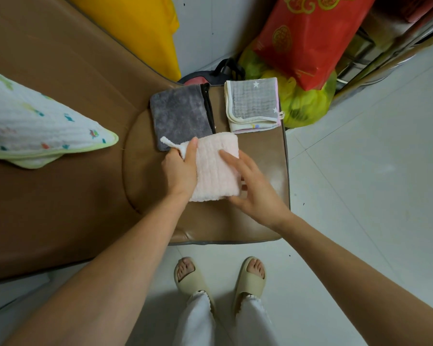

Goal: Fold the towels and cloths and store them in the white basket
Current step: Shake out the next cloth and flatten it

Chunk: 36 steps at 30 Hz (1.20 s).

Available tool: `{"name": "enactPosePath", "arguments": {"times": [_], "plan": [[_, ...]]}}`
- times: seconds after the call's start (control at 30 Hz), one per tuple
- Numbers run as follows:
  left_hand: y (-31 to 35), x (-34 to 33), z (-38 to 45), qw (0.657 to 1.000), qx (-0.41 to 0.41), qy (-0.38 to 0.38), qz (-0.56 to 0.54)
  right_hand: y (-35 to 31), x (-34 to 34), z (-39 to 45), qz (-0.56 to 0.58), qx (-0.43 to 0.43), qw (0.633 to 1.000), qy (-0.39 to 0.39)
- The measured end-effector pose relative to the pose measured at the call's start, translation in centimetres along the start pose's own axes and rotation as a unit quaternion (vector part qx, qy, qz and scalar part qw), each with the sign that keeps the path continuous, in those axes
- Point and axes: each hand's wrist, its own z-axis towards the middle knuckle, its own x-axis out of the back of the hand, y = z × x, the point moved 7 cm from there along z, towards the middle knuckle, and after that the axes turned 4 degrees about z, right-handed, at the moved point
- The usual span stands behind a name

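At frame centre, on the tan leather seat (260,156), a folded pink cloth (216,168) is held from both sides. Its 9 o'clock edge is gripped by the left hand (180,171), thumb curled over the top by the white hanging loop (169,143). Its 3 o'clock edge is pinched by the right hand (255,188) — thumb on top, fingers tucked under. At 11 o'clock of the pink cloth a folded dark grey towel (180,113) is laid flat, just touching it. At 1 o'clock a folded grey star-print cloth (253,106) with cream binding is seen, apart from the pink one. Far out at 9 o'clock a white printed cloth (35,126) is left unfolded on the brown sofa (60,71). At 1 o'clock, beyond the seat — a red bag (308,36) and a yellow-green bag (308,103). The white basket is not in view.
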Motion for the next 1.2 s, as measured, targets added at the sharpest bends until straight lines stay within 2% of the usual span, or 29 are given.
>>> {"name": "enactPosePath", "arguments": {"times": [0.07, 0.2, 0.37, 0.63, 0.7, 0.77, 0.8, 0.87, 1.0, 1.03, 1.07, 1.1, 1.17, 1.2], "plan": [[-0.4, 0.0, 0.0, 1.000, 0.003, 0.005, 0.008, -0.2, 0.3, 0.2, -0.105, 0.035, 0.994, 0.017], [-0.2, -0.2, -0.1, 0.999, -0.019, 0.011, 0.026, 0.1, 0.1, 0.0, -0.194, 0.054, 0.979, -0.018], [0.1, -0.5, -0.5, 0.998, -0.039, 0.005, 0.051, -0.1, 0.1, 0.8, -0.185, 0.064, 0.980, -0.035], [-1.0, 0.4, 0.0, 0.999, -0.025, 0.028, 0.015, 0.5, -0.7, 0.5, -0.213, 0.075, 0.970, -0.091], [-1.0, 0.3, 0.0, 0.999, -0.040, 0.023, 0.016, 0.6, -1.0, 0.1, -0.147, 0.059, 0.983, -0.090], [-1.1, 0.1, -0.1, 0.999, -0.045, 0.014, 0.009, 1.2, -1.0, 0.0, 0.038, -0.041, 0.998, -0.042], [-1.2, 0.1, -0.1, 0.999, -0.044, 0.013, 0.006, 1.8, -1.2, 0.0, 0.158, -0.123, 0.980, -0.009], [-1.1, -0.2, -0.1, 0.999, -0.048, 0.022, 0.009, 2.7, -2.0, 0.0, 0.349, -0.247, 0.904, 0.008], [-0.7, -0.7, 0.9, 0.998, -0.049, 0.045, 0.013, 1.8, -2.1, 1.4, 0.540, -0.270, 0.797, -0.033], [-0.6, -0.8, 1.1, 0.998, -0.050, 0.042, 0.017, 1.6, -1.9, 1.8, 0.554, -0.270, 0.787, -0.032], [-0.5, -1.0, 1.3, 0.997, -0.056, 0.037, 0.027, 1.8, -1.9, 2.2, 0.534, -0.280, 0.797, -0.027], [-0.3, -1.3, 1.3, 0.996, -0.072, 0.030, 0.041, 2.3, -2.0, 2.7, 0.485, -0.296, 0.823, -0.018], [0.2, -2.3, 1.2, 0.993, -0.099, 0.008, 0.060, 3.5, -1.4, 3.5, 0.363, -0.335, 0.867, 0.066], [0.4, -2.6, 1.1, 0.994, -0.098, 0.002, 0.053, 4.1, -0.8, 3.7, 0.326, -0.339, 0.874, 0.125]]}}
